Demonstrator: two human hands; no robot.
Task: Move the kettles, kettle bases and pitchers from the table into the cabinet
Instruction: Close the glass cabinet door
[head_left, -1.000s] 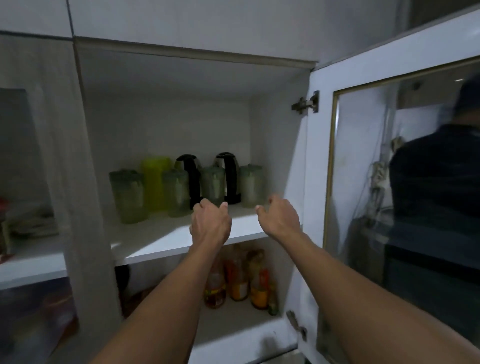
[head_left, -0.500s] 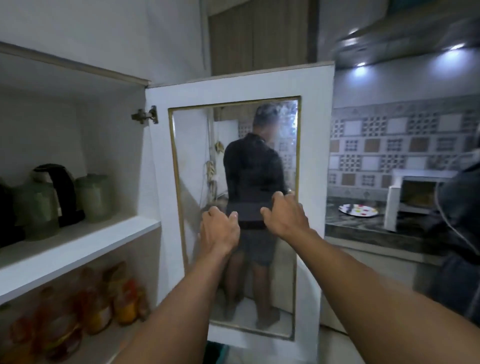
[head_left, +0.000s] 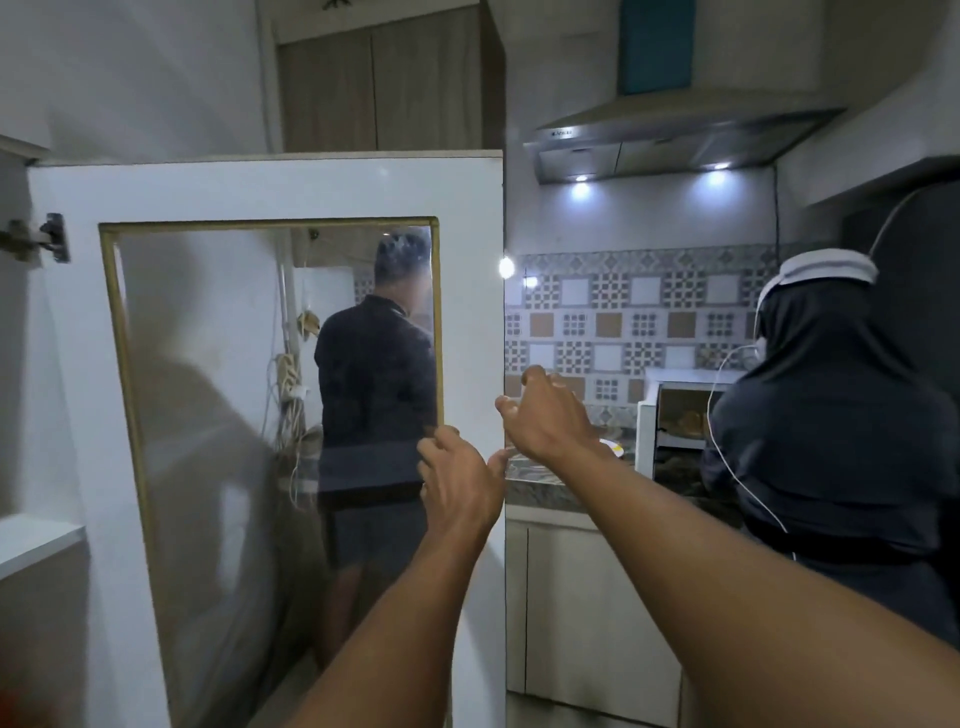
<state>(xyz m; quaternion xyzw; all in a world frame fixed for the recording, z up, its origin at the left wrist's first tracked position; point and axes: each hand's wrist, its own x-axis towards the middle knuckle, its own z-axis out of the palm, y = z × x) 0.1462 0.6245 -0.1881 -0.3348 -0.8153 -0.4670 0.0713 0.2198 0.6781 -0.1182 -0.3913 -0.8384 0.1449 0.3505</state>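
Note:
The open white cabinet door (head_left: 270, 189) with a gold-framed glass pane fills the left half of the view. My left hand (head_left: 460, 480) is at the door's right edge, fingers curled loosely, holding nothing. My right hand (head_left: 550, 415) hovers just past that edge, fingers apart and empty. Only a corner of the cabinet shelf (head_left: 31, 538) shows at the far left. No kettle, base or pitcher is in view.
A person in dark clothes (head_left: 836, 441) stands close on the right at the counter (head_left: 540, 491). A white microwave (head_left: 675, 410) sits on that counter under a range hood (head_left: 670, 135). Another person (head_left: 376, 384) is seen through the door glass.
My view has swung right, away from the shelf with the kettles and pitchers. Both hands moved from the shelf edge to the door's right edge, and my right hand opened.

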